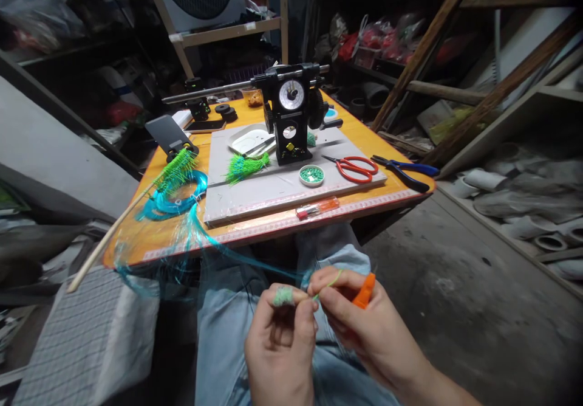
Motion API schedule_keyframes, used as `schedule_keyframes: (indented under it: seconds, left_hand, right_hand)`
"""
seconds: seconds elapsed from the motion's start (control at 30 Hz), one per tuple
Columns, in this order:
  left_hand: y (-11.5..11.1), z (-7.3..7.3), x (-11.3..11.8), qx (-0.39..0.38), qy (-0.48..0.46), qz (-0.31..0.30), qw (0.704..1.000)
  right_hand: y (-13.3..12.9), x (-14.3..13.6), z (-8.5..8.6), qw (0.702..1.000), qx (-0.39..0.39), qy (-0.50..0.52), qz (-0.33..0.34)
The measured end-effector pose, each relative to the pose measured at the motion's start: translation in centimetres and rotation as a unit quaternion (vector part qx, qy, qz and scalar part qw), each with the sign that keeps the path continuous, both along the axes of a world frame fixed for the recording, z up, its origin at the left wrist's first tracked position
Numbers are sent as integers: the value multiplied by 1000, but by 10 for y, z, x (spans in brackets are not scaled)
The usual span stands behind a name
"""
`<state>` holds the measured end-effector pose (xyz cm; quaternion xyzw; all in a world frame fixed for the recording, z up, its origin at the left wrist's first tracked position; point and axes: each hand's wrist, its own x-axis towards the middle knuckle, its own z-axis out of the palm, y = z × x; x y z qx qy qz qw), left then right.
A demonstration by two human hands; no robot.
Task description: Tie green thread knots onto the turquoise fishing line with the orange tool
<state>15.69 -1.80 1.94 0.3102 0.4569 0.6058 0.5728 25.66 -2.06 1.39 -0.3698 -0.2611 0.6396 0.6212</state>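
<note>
Above my lap, my left hand (283, 342) pinches thumb against index finger, which has green tape (284, 296) wrapped round it. My right hand (364, 324) meets it, its thumb and finger closed on a thin yellow-green strand (336, 279) that runs to the left fingertips. An orange tool (365, 291) is tucked in the right hand; its working end is hidden. Blue filament (248, 258) stretches from a coil (159, 204) on the table to the hands. Whether the left fingertips grip the filament too, I cannot tell.
On the board (268, 196) are a black hand-crank machine (288, 123), a dish of green beads (312, 175), red-handled scissors (357, 169) and a green bristly bundle (246, 167). Pliers (405, 172) lie at right, an orange lighter (317, 208) in front, and a stick (113, 230) overhangs the left edge.
</note>
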Motion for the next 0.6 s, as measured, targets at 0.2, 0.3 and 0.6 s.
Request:
schedule_keyframes:
  seconds: [0.2,0.3,0.6]
  left_hand:
    - [2,2,-1,-32,-37,-26,998]
    - [4,3,1,-39,-53,-26,997]
    - [5,-3,2,-10,-39,-31,999]
  right_hand:
    - [-2,2,3,990,-85,98,58]
    - [-2,1,2,989,-83,112,56]
    - [-2,-7,0,989,-91,114,13]
